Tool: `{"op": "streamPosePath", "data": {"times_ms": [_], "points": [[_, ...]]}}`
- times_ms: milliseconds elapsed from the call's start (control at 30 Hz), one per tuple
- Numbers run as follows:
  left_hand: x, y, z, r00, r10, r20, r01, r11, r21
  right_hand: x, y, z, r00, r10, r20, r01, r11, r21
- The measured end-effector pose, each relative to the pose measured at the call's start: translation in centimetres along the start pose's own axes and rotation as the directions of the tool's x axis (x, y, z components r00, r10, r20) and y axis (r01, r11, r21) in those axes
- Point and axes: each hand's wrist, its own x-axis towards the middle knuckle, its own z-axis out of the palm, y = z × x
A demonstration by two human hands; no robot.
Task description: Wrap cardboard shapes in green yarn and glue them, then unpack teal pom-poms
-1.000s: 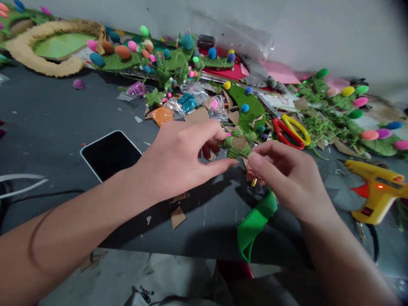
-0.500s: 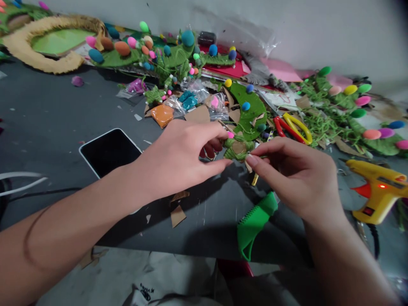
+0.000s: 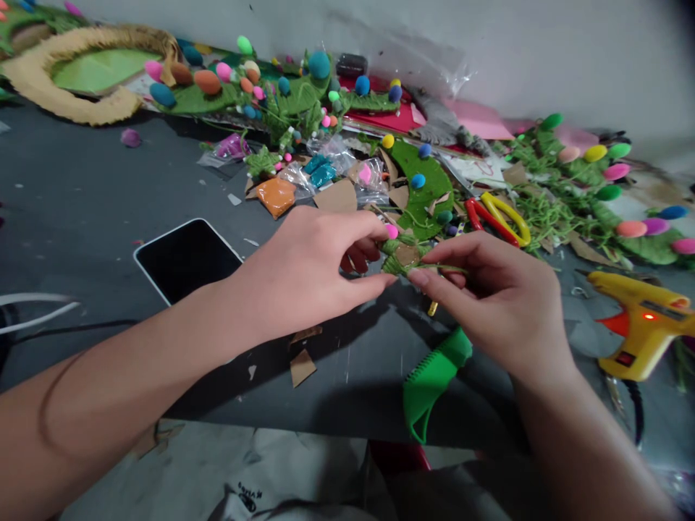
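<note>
Between my two hands is a small cardboard piece (image 3: 406,254) wound with green yarn, its brown middle bare. My left hand (image 3: 312,271) grips its left side, thumb below and fingers above. My right hand (image 3: 489,297) pinches green yarn (image 3: 450,269) at the piece's right edge, with a loose strand trailing past the fingers. A pink ball (image 3: 391,231) shows at my left fingertips. Below lies a green toothed plastic tool (image 3: 434,383), and part of a gold stick (image 3: 433,307) shows beneath my right hand.
A yellow glue gun (image 3: 641,325) with a red light lit stands at right. Red-and-yellow-handled scissors (image 3: 499,219) lie behind my right hand. A phone (image 3: 184,259) is partly under my left forearm. Bags of beads, cardboard scraps and felt leaves with coloured balls line the back.
My right hand has shifted slightly left and in against the piece, and the yarn strand now shows past its fingers. My left hand has barely moved.
</note>
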Motion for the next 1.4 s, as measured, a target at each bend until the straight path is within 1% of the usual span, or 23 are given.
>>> {"op": "streamPosePath", "data": {"times_ms": [100, 167, 300, 433, 600, 733, 867, 1067, 1233, 1400], "points": [[-0.02, 0.05, 0.02, 1.0, 0.005, 0.012, -0.005, 1.0, 0.008, 0.02, 0.06, 0.25, 1.0, -0.008, -0.006, 0.008, 1.0, -0.017], [-0.02, 0.09, 0.03, 1.0, 0.018, 0.016, -0.018, 1.0, 0.013, 0.06, 0.15, 0.42, 1.0, 0.0, -0.022, 0.001, 1.0, 0.002], [-0.03, 0.17, 0.0, 0.999, 0.036, 0.007, -0.036, 0.999, 0.014, 0.21, 0.18, 0.63, 0.997, 0.041, -0.061, -0.034, 0.993, 0.111], [-0.05, 0.19, -0.02, 0.999, 0.037, 0.004, -0.037, 0.999, 0.006, 0.34, 0.02, 0.62, 0.996, 0.084, -0.031, -0.077, 0.98, 0.184], [-0.09, 0.19, 0.04, 0.999, 0.046, -0.009, -0.046, 0.999, 0.018, 0.46, 0.27, 0.57, 0.994, 0.11, 0.011, -0.111, 0.982, 0.151], [-0.09, 0.24, 0.02, 0.998, 0.053, -0.02, -0.052, 0.998, 0.023, 0.58, 0.33, 0.54, 0.995, 0.103, 0.019, -0.104, 0.985, 0.137], [-0.07, 0.27, -0.03, 0.999, 0.046, -0.01, -0.046, 0.999, 0.024, 0.59, 0.1, 0.44, 0.992, 0.125, 0.025, -0.127, 0.983, 0.131], [-0.06, 0.27, -0.08, 0.998, 0.057, -0.015, -0.056, 0.998, 0.025, 0.64, 0.3, 0.42, 0.995, 0.092, 0.033, -0.096, 0.986, 0.136], [-0.08, 0.26, -0.05, 0.999, 0.036, -0.005, -0.036, 0.999, 0.009, 0.63, 0.12, 0.4, 0.991, 0.127, 0.041, -0.132, 0.978, 0.161], [-0.07, 0.31, -0.04, 0.999, 0.045, -0.017, -0.045, 0.999, 0.018, 0.47, 0.22, 0.73, 0.994, 0.101, 0.042, -0.106, 0.981, 0.161]]}}
